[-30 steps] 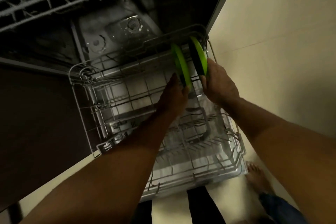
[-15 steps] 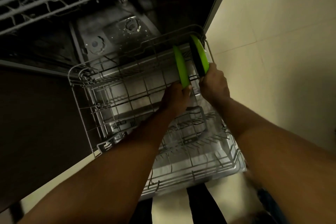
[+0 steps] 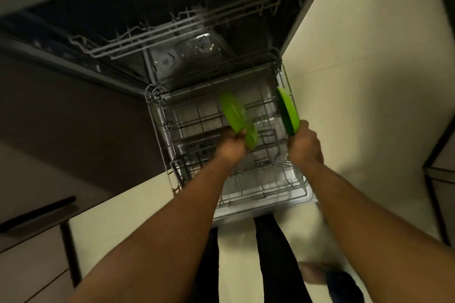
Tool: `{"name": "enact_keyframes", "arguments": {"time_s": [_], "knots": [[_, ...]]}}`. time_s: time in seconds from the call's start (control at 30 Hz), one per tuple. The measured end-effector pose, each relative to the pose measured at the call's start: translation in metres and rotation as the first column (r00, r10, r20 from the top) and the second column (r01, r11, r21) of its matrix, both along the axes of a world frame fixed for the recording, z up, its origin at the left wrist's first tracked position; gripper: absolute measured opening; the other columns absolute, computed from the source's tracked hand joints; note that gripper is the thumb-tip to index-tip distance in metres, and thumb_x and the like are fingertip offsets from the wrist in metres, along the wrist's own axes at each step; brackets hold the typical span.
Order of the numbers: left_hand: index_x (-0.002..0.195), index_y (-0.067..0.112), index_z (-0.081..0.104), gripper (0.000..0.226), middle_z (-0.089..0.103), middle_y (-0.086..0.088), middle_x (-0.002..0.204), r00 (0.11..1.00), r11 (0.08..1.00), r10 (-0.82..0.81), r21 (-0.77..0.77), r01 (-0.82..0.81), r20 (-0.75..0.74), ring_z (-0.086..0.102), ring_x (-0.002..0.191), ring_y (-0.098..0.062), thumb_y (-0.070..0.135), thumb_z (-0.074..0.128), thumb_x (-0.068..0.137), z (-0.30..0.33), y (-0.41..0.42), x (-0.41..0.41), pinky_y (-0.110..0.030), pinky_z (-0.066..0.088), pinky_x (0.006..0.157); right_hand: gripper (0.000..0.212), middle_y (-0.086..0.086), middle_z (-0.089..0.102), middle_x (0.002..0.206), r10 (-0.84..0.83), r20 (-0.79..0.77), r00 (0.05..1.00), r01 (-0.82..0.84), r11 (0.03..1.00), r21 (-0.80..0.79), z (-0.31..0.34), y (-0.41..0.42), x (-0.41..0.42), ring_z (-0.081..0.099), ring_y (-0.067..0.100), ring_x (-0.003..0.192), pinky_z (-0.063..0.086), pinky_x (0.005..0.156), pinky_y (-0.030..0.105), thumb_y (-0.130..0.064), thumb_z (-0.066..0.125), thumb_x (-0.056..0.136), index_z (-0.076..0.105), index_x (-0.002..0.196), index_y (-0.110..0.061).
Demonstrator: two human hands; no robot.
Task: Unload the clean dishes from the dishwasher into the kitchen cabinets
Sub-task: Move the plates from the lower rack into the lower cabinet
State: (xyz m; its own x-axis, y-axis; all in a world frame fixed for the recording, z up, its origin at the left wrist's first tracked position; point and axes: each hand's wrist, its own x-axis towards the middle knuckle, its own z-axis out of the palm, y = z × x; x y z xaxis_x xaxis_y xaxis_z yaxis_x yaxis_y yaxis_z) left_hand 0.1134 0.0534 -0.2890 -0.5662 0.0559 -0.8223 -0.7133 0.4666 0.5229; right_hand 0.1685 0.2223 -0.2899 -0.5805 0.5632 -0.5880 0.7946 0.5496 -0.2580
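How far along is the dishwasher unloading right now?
Done: the lower rack is pulled out and shows no other dishes. In hand: the left hand grips one green plate, the right hand grips the other green plate, both raised above the rack. Left: carrying both to a cabinet; the upper rack is too dark to judge.

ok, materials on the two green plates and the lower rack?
Green plates: likely plastic or melamine, judging by the uniform bright colour and dull sheen; the left one is motion-blurred. Lower rack: thin grey wire grid, probably coated steel; the coating can't be confirmed.
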Motion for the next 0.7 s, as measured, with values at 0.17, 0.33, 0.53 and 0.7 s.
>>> {"name": "enact_keyframes", "arguments": {"time_s": [0.17, 0.33, 0.53, 0.7], "knots": [[0.103, 0.009, 0.060, 0.017, 0.067, -0.019, 0.116, 0.970, 0.968, 0.219, 0.104, -0.230, 0.105, 0.068, 0.098, -0.034, 0.023, 0.049, 0.103, 0.059, -0.043, 0.023, -0.055, 0.054, 0.091, 0.035, 0.023, 0.065, 0.106, 0.046, 0.031, 0.998, -0.047, 0.999, 0.012, 0.050, -0.042, 0.034, 0.065, 0.041, 0.096, 0.052, 0.077, 0.043, -0.006, 0.045, 0.096, 0.045, 0.131, -0.005], [0.111, 0.005, 0.055, 0.016, 0.062, -0.027, 0.118, 0.944, 0.941, 0.315, 0.099, -0.324, 0.094, 0.063, 0.107, -0.041, 0.017, 0.048, 0.103, 0.120, -0.083, 0.049, -0.055, 0.054, 0.087, 0.044, 0.024, 0.065, 0.104, 0.085, 0.038, 0.996, -0.085, 0.996, -0.004, 0.107, -0.087, 0.060, 0.064, 0.042, 0.098, 0.053, 0.079, 0.047, -0.005, 0.044, 0.095, 0.038, 0.139, -0.007], [0.132, -0.001, 0.049, 0.033, 0.060, -0.023, 0.125, 0.929, 0.919, 0.360, 0.137, -0.370, 0.089, 0.061, 0.111, -0.039, 0.017, 0.044, 0.104, 0.167, -0.132, 0.090, -0.035, 0.058, 0.069, 0.030, 0.022, 0.062, 0.109, 0.163, 0.069, 0.984, -0.164, 0.986, 0.008, 0.164, -0.130, 0.081, 0.064, 0.043, 0.098, 0.053, 0.079, 0.049, -0.007, 0.040, 0.099, 0.042, 0.129, -0.005], [0.128, 0.000, 0.051, 0.031, 0.059, -0.031, 0.123, 0.925, 0.916, 0.370, 0.136, -0.378, 0.080, 0.065, 0.077, -0.031, 0.018, 0.046, 0.104, 0.188, -0.176, 0.121, -0.024, 0.057, 0.057, 0.029, 0.021, 0.063, 0.104, 0.251, 0.043, 0.967, -0.252, 0.968, 0.019, 0.195, -0.166, 0.099, 0.064, 0.043, 0.095, 0.055, 0.078, 0.050, -0.012, 0.047, 0.098, 0.043, 0.126, -0.008]]}}
